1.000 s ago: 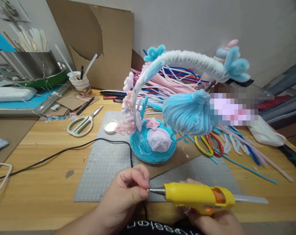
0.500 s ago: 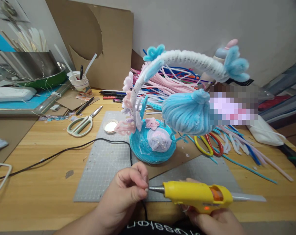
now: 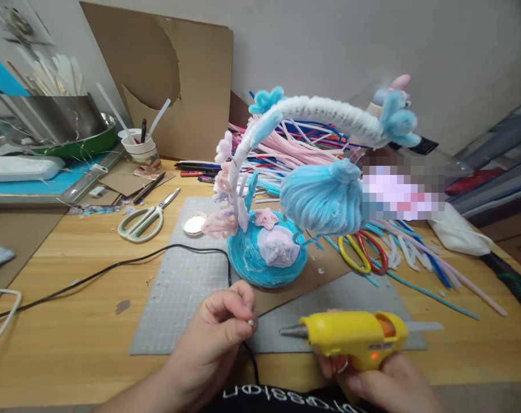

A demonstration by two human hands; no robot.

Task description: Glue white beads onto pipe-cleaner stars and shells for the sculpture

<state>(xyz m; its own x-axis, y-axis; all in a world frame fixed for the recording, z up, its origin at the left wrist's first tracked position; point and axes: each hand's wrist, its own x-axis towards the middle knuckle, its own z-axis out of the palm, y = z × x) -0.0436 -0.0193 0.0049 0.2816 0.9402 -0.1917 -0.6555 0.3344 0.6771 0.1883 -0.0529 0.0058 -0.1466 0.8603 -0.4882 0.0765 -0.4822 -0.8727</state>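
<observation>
Between thumb and forefinger, my left hand [image 3: 220, 324] pinches a tiny whitish bead [image 3: 251, 323]. My right hand [image 3: 385, 378] is wrapped round the grip of a yellow hot glue gun [image 3: 350, 332], its metal nozzle pointing left, apart from the bead. A clear glue stick [image 3: 424, 326] sticks out of its rear and a red light glows on its side. Beyond my hands stands a pipe-cleaner lamp: a round blue base [image 3: 243, 267] bearing a lilac shell, a white curved arm [image 3: 329, 112] with flowers, and a hanging blue shell-shaped shade [image 3: 321, 198].
The base stands on cardboard over a grey cutting mat [image 3: 157, 321]. Green-handled scissors [image 3: 142, 226] and a dish [image 3: 194, 224] lie left; yellow-and-red-handled scissors [image 3: 355, 255] lie right. Pipe cleaners [image 3: 286, 149] are heaped behind. A black cable [image 3: 127, 259] crosses the table.
My right hand has drawn the glue gun to the right, so its nozzle has come away from the bead. My left hand has shifted slightly left, still pinching it.
</observation>
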